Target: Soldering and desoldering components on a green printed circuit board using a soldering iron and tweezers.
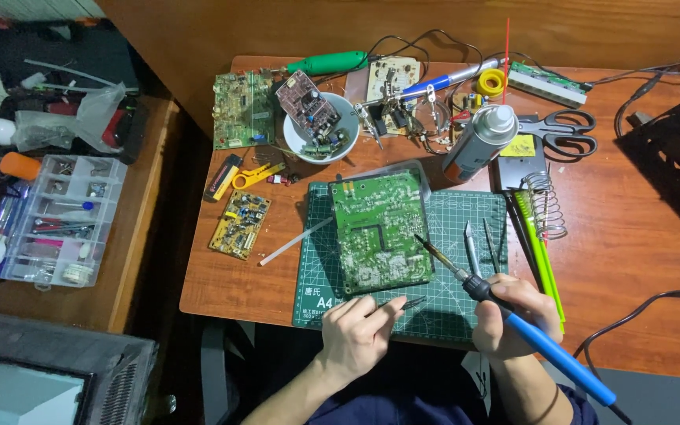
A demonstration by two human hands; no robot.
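A large green circuit board (pixel 377 230) lies solder side up on a green cutting mat (pixel 450 236). My right hand (pixel 513 315) grips a blue-handled soldering iron (pixel 545 340); its tip rests at the board's right edge. My left hand (pixel 356 330) sits at the mat's front edge, pinching dark tweezers (pixel 411 302) that point right, just below the board.
A spray can (pixel 478 142), scissors (pixel 560 130), a coiled iron stand (pixel 545 205), green sticks and loose tweezers lie right of the mat. A white bowl (pixel 320 130) of parts, other circuit boards (pixel 242 109) and a clear parts organiser (pixel 57 220) are to the left.
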